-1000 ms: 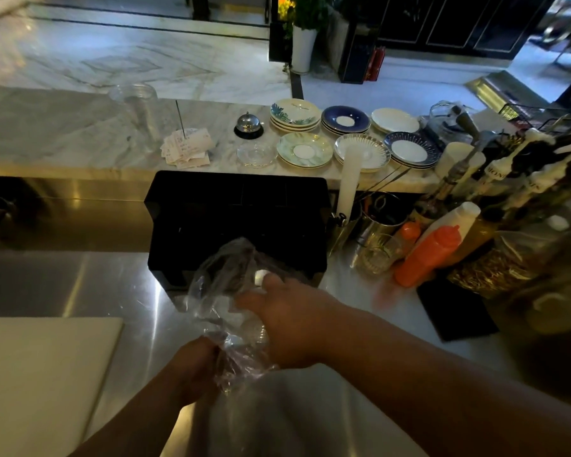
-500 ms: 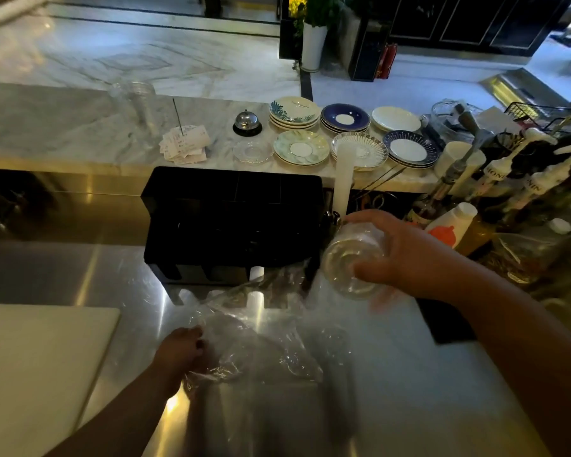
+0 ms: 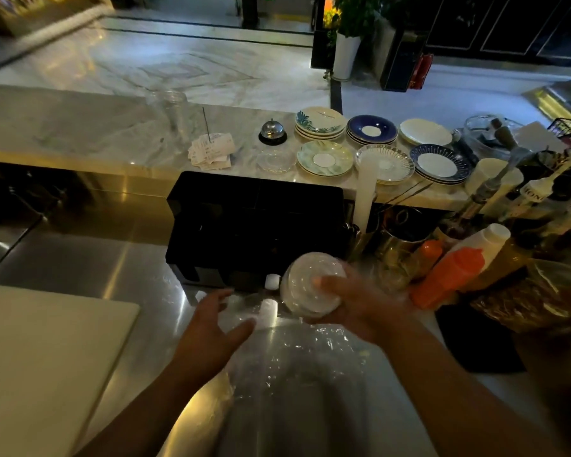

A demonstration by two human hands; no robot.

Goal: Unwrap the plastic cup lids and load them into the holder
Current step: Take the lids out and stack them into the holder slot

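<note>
My right hand (image 3: 360, 301) grips a stack of clear plastic cup lids (image 3: 305, 283), held on its side just in front of the black holder (image 3: 257, 225). The empty clear plastic wrap (image 3: 297, 364) lies flat on the steel counter below both hands. Over the wrap's left edge hovers my left hand (image 3: 211, 328), fingers spread and holding nothing. The holder stands against the marble ledge, its compartments dark; I cannot see what is inside them.
A white cutting board (image 3: 40, 364) lies at the left. Orange squeeze bottles (image 3: 449, 275), syrup bottles (image 3: 534, 199) and metal cups (image 3: 402, 232) crowd the right. Saucers (image 3: 323, 158), a service bell (image 3: 272, 131) and receipts (image 3: 211, 153) sit on the marble ledge. A black mat (image 3: 475, 341) lies right of the wrap.
My right hand pulled the lid stack out of the wrap, swung it right, then brought it back toward the holder's front. My left hand let go of the wrap, which now lies flat.
</note>
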